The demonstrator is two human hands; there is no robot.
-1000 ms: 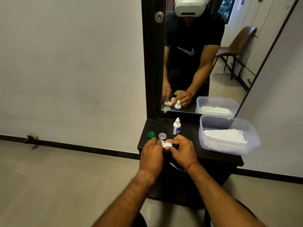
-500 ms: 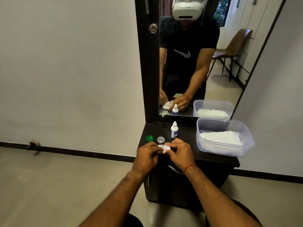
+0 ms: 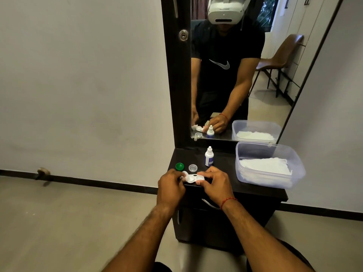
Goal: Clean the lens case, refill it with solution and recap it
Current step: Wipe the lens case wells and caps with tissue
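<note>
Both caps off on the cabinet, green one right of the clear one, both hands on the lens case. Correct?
No. The head view shows the green cap left of the clear cap. The rest stands: both lie off on the cabinet, and the left hand and right hand hold the lens case.

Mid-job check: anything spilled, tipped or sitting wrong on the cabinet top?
No spill shows. The solution bottle stands upright; green cap and clear cap lie beside the lens case. One oddity: the tissue tub seems to overhang the right edge of the cabinet top.
</note>
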